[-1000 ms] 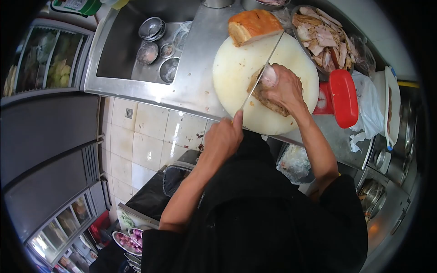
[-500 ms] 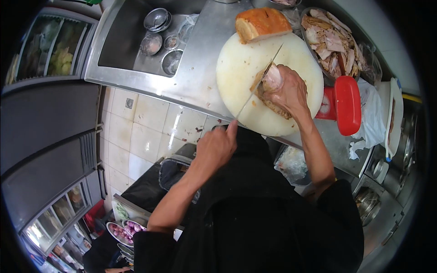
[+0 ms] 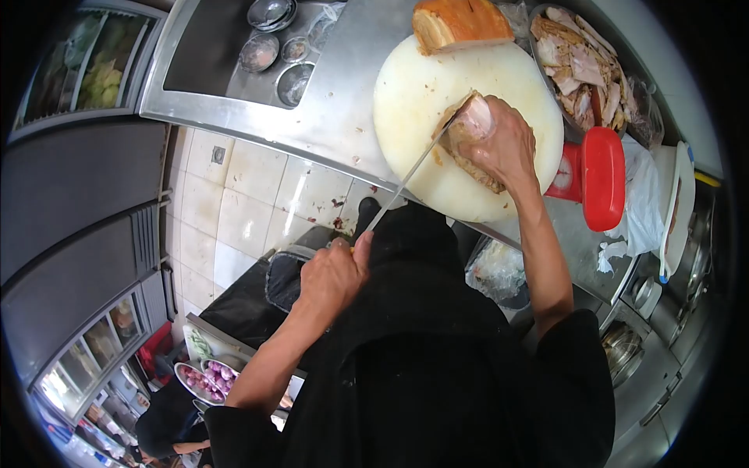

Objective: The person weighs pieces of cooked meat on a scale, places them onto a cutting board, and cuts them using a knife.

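Note:
My left hand (image 3: pixel 335 271) is closed around the handle of a long knife (image 3: pixel 407 178). The blade slants up and right across the near edge of the round white cutting board (image 3: pixel 406 97), its far end against a chunk of cooked meat (image 3: pixel 474 122). Pale pink flesh and a browned outside show on this chunk. On top of it, my right hand (image 3: pixel 505 147) presses with curled fingers, holding it to the board. A larger golden-brown block of meat (image 3: pixel 464 27) rests at the board's far edge.
Right of the board are a bowl of sliced meat (image 3: pixel 577 66), a red kitchen scale (image 3: pixel 603 179) and a plastic bag (image 3: pixel 644 199). Metal bowls (image 3: pixel 295 84) sit in the sink at left. Behind, lower left, are bowls of purple onions (image 3: pixel 220 378) and another person (image 3: pixel 168 417).
My left hand has drawn the knife back toward my body, down and left, so less of the blade passes the meat. My right hand stays on the chunk. The view has shifted slightly.

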A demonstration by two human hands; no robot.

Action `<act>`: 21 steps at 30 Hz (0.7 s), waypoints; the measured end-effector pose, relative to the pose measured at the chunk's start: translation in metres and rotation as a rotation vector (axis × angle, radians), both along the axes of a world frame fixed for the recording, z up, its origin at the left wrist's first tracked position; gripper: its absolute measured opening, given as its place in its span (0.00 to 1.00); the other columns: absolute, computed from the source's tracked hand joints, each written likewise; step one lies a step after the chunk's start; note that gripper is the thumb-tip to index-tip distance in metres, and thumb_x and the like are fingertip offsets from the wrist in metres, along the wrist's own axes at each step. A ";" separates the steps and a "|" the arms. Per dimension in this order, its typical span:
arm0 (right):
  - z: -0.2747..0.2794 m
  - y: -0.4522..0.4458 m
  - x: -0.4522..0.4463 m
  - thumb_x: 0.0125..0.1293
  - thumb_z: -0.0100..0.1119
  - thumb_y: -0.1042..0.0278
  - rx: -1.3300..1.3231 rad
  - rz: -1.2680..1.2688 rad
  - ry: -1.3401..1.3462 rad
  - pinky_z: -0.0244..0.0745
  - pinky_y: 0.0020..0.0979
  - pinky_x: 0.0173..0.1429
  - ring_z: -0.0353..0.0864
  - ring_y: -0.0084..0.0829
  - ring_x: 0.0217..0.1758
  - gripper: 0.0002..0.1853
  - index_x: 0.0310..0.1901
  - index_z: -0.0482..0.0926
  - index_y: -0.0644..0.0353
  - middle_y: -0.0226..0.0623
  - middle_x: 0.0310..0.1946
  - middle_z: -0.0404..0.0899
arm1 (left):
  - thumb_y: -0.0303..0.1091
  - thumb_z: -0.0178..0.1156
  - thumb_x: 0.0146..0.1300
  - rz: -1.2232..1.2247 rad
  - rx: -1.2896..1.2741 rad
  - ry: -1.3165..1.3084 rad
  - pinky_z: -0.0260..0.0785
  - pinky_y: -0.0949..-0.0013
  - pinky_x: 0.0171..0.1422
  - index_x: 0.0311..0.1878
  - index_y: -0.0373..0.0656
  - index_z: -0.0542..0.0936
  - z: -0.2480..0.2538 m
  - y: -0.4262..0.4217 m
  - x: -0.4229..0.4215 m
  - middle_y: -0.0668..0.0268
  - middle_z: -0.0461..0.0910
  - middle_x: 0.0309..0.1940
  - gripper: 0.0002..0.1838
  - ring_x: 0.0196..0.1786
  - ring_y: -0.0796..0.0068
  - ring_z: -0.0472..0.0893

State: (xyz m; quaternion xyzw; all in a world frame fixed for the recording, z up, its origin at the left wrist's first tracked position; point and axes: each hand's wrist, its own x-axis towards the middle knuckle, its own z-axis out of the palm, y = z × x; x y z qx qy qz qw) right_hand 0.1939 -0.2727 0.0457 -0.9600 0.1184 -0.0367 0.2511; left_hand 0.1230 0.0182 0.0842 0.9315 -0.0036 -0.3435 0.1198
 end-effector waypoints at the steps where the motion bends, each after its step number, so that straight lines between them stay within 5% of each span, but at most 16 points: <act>1: -0.002 -0.001 0.000 0.37 0.71 0.61 0.000 0.009 -0.009 0.76 0.45 0.49 0.80 0.52 0.43 0.26 0.42 0.79 0.61 0.48 0.36 0.81 | 0.57 0.44 0.76 -0.020 -0.030 -0.014 0.76 0.42 0.48 0.35 0.33 0.82 -0.003 -0.003 0.001 0.37 0.82 0.30 0.33 0.39 0.34 0.83; 3: -0.002 -0.003 0.003 0.37 0.71 0.61 -0.009 0.022 -0.026 0.76 0.46 0.50 0.80 0.52 0.44 0.26 0.42 0.79 0.60 0.48 0.37 0.81 | 0.51 0.46 0.76 -0.056 -0.094 -0.054 0.75 0.40 0.46 0.42 0.34 0.82 -0.018 -0.017 0.010 0.38 0.81 0.28 0.27 0.37 0.32 0.82; 7: -0.001 0.000 0.000 0.37 0.71 0.61 -0.027 0.034 -0.024 0.76 0.45 0.50 0.80 0.52 0.45 0.27 0.43 0.79 0.60 0.48 0.39 0.82 | 0.43 0.49 0.77 -0.347 -0.207 -0.328 0.72 0.41 0.29 0.40 0.36 0.82 -0.081 -0.057 0.042 0.45 0.77 0.19 0.20 0.26 0.38 0.80; 14: 0.010 -0.005 0.006 0.42 0.72 0.59 0.021 -0.041 0.110 0.77 0.46 0.51 0.81 0.51 0.47 0.25 0.42 0.80 0.61 0.49 0.38 0.83 | 0.52 0.42 0.78 -0.219 -0.163 -0.098 0.75 0.41 0.46 0.35 0.29 0.83 -0.037 -0.018 0.025 0.38 0.80 0.27 0.33 0.38 0.34 0.82; 15: 0.010 -0.005 0.006 0.43 0.72 0.59 -0.018 -0.064 0.055 0.76 0.46 0.52 0.81 0.50 0.47 0.24 0.43 0.80 0.62 0.48 0.39 0.83 | 0.56 0.40 0.78 -0.048 -0.070 0.050 0.74 0.41 0.51 0.33 0.27 0.83 -0.024 -0.010 0.021 0.35 0.81 0.30 0.37 0.41 0.32 0.82; 21: -0.003 -0.001 -0.002 0.47 0.72 0.63 -0.279 -0.088 -0.219 0.67 0.46 0.60 0.76 0.45 0.52 0.27 0.51 0.78 0.61 0.44 0.49 0.80 | 0.61 0.40 0.76 0.000 -0.167 -0.023 0.73 0.44 0.58 0.34 0.27 0.84 -0.022 -0.019 0.028 0.31 0.81 0.37 0.40 0.47 0.30 0.81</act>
